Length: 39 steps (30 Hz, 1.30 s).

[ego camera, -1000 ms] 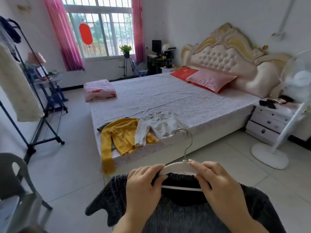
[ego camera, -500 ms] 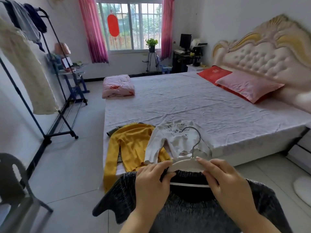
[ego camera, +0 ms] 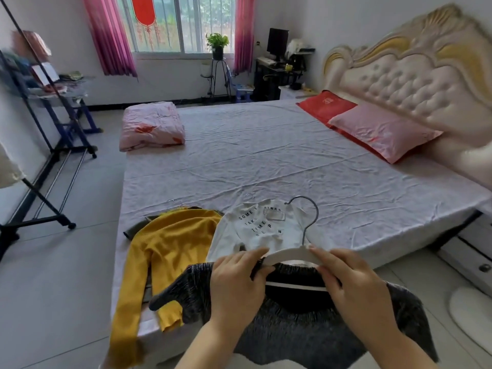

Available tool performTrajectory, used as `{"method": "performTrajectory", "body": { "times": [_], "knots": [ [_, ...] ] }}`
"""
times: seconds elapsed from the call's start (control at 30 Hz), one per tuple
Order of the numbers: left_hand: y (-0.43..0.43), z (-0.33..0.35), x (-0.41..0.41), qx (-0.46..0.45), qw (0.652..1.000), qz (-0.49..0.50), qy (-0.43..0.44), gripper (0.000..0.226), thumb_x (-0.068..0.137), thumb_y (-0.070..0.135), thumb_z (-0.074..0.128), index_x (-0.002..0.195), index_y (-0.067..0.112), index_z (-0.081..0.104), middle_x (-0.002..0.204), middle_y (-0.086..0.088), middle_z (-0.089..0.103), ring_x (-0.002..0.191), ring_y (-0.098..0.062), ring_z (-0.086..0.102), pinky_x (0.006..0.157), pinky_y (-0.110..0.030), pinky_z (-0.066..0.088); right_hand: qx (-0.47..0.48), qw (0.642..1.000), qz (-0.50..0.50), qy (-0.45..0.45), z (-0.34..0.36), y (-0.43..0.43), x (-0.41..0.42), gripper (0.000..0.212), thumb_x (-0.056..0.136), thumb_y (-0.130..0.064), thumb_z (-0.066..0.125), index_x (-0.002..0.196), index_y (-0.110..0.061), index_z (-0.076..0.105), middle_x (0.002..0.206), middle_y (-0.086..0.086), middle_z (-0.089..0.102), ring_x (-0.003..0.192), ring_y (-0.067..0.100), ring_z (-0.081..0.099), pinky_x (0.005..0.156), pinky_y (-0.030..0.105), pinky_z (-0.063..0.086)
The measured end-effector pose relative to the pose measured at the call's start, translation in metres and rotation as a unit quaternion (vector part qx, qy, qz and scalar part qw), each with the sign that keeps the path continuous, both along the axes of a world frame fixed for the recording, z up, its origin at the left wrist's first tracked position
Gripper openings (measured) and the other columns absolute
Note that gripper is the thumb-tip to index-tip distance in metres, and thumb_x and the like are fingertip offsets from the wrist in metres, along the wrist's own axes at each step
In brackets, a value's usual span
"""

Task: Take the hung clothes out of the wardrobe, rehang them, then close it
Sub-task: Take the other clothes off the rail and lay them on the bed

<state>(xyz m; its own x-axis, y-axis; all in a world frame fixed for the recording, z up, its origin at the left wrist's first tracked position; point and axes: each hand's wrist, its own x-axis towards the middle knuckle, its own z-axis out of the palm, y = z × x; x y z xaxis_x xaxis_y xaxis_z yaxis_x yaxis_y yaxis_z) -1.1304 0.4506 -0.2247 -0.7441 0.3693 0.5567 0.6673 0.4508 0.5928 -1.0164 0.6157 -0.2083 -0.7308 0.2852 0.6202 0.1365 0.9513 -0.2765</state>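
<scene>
At the far left a black rack (ego camera: pixel 57 145) stands on the floor, with a cream garment (ego camera: pixel 8 169) at the picture's edge; further right a folded pink quilt (ego camera: pixel 151 126) lies on the far left corner of the bed (ego camera: pixel 266 161); on the near edge of the bed a yellow sweater (ego camera: pixel 165 251) is spread out, one sleeve hanging down over the side; just beside it, and partly over it, lies a white top (ego camera: pixel 255 227) with dark letters. In front of these, the left hand (ego camera: pixel 237 283) grips the left arm of a white hanger (ego camera: pixel 290 255), fingers curled over it and over the collar of the grey sweater (ego camera: pixel 306 331); this sweater is on the hanger, held up in front of the bed's near edge, its sleeves drooping to both sides; the metal hook of the hanger points up, over the white top. The right hand (ego camera: pixel 356 286) grips the right arm of the hanger, fingers bent around it from above. Further right, at the head of the bed, a pink pillow (ego camera: pixel 383 131) lies partly on a red pillow (ego camera: pixel 327 105), below a tufted headboard (ego camera: pixel 415 75); at the lower right a round white base (ego camera: pixel 471 312) rests on the floor.
</scene>
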Motion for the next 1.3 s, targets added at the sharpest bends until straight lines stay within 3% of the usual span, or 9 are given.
{"method": "performTrajectory", "body": {
  "times": [0.17,0.4,0.5,0.73,0.83,0.93,1.07,1.2,1.3],
  "knots": [
    [0.049,-0.012,-0.039,0.000,1.000,0.029,-0.009,0.027,0.063,0.028,0.072,0.089,0.024,0.073,0.079,0.011,0.071,0.077,-0.006,0.060,0.075,-0.013,0.032,-0.010,1.000,0.028,-0.008,-0.014,0.054,-0.048,0.050,0.066,-0.007,0.080,0.111,-0.025,0.069,0.088,-0.002,0.064,0.065,0.015,0.061,0.052,0.022,0.050],
    [0.086,-0.012,-0.078,-0.024,0.994,0.089,-0.055,0.027,0.065,0.026,0.072,0.091,0.022,0.072,0.078,0.009,0.071,0.071,-0.014,0.067,0.073,-0.028,0.048,-0.039,0.992,0.116,-0.021,-0.024,0.108,-0.121,0.052,0.061,-0.003,0.084,0.107,-0.024,0.071,0.087,-0.003,0.065,0.063,0.016,0.063,0.051,0.024,0.053],
    [0.086,-0.014,-0.092,-0.029,0.989,0.127,-0.074,0.027,0.065,0.024,0.074,0.092,0.021,0.072,0.080,0.009,0.071,0.072,-0.013,0.066,0.075,-0.027,0.046,-0.047,0.986,0.155,-0.031,-0.027,0.114,-0.154,0.050,0.062,-0.004,0.083,0.106,-0.024,0.071,0.086,-0.003,0.066,0.063,0.015,0.063,0.052,0.021,0.051],
    [0.047,-0.021,-0.143,-0.034,0.976,0.203,-0.071,0.030,0.063,0.026,0.073,0.093,0.023,0.072,0.078,0.013,0.070,0.072,-0.002,0.060,0.074,-0.021,0.043,-0.066,0.966,0.247,-0.028,-0.040,0.086,-0.233,0.038,0.071,-0.010,0.078,0.106,-0.023,0.072,0.085,-0.005,0.064,0.064,0.009,0.061,0.056,0.018,0.050],
    [0.025,-0.026,-0.173,-0.040,0.973,0.218,-0.071,0.033,0.061,0.024,0.078,0.094,0.022,0.072,0.074,0.013,0.068,0.071,-0.004,0.053,0.065,-0.026,0.048,-0.069,0.962,0.262,-0.037,-0.041,0.064,-0.271,0.033,0.076,-0.011,0.074,0.106,-0.024,0.071,0.085,-0.005,0.065,0.066,0.009,0.061,0.055,0.024,0.051],
    [-0.001,-0.026,-0.207,-0.045,0.969,0.226,-0.089,0.040,0.058,0.018,0.086,0.095,0.025,0.072,0.074,0.013,0.067,0.067,-0.002,0.053,0.063,-0.029,0.050,-0.071,0.958,0.275,-0.045,-0.039,0.040,-0.307,0.035,0.074,-0.016,0.067,0.107,-0.027,0.070,0.085,-0.006,0.064,0.067,0.006,0.057,0.057,0.019,0.047],
    [-0.027,-0.025,-0.246,-0.037,0.966,0.237,-0.096,0.032,0.063,0.026,0.076,0.095,0.026,0.072,0.077,0.014,0.068,0.075,-0.005,0.053,0.065,-0.029,0.050,-0.073,0.954,0.287,-0.053,-0.035,0.014,-0.346,0.030,0.083,-0.026,0.055,0.109,-0.026,0.069,0.086,-0.007,0.063,0.071,0.005,0.054,0.059,0.017,0.044],
    [-0.044,-0.027,-0.267,-0.050,0.965,0.228,-0.116,0.034,0.061,0.025,0.080,0.094,0.024,0.072,0.076,0.013,0.068,0.067,-0.006,0.059,0.062,-0.035,0.053,-0.088,0.948,0.298,-0.072,-0.039,-0.002,-0.369,0.035,0.076,-0.015,0.065,0.109,-0.025,0.069,0.084,-0.006,0.063,0.066,0.005,0.056,0.057,0.019,0.045],
    [-0.051,-0.032,-0.279,-0.055,0.963,0.231,-0.125,0.045,0.053,0.015,0.089,0.094,0.024,0.072,0.075,0.014,0.067,0.078,-0.007,0.054,0.062,-0.030,0.051,-0.084,0.945,0.305,-0.087,-0.041,-0.009,-0.383,0.039,0.071,-0.013,0.067,0.108,-0.025,0.069,0.084,-0.006,0.062,0.064,0.003,0.054,0.055,0.016,0.043]
  ]
}}
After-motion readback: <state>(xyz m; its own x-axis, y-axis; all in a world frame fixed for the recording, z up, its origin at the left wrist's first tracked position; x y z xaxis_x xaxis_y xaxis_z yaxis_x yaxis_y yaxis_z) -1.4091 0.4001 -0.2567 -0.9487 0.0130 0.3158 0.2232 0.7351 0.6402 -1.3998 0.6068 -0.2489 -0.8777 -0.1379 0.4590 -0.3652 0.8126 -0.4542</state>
